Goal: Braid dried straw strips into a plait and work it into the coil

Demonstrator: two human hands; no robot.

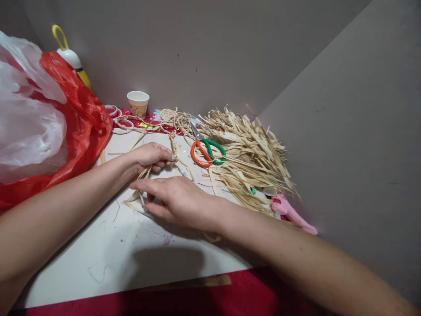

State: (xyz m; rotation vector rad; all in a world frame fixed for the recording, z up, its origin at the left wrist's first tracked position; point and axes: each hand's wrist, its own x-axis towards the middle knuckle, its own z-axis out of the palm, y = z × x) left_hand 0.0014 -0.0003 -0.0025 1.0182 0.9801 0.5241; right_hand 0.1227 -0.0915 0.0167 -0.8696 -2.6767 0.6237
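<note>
- We have a white board [82, 267] in front of us, on a red cloth [245, 285].
- At our left bulge a red plastic bag [90, 120] and a whitish one, near a yellow-and-white bottle [69, 57].
- The bundle of dried strips [250, 149] fans out at our right, a pink tool [294, 215] by its near edge.
- Our right hand [177, 199] reaches over loose strips, index finger extended, the others partly bent; we cannot tell if it grips any.
- Our left hand [153, 158] pinches the lower end of a narrow braid [173, 142] between thumb and fingers, above the board.
- Orange-and-green scissors [201, 151] lie against the bundle.
- A paper cup [138, 105] stands by the wall.
</note>
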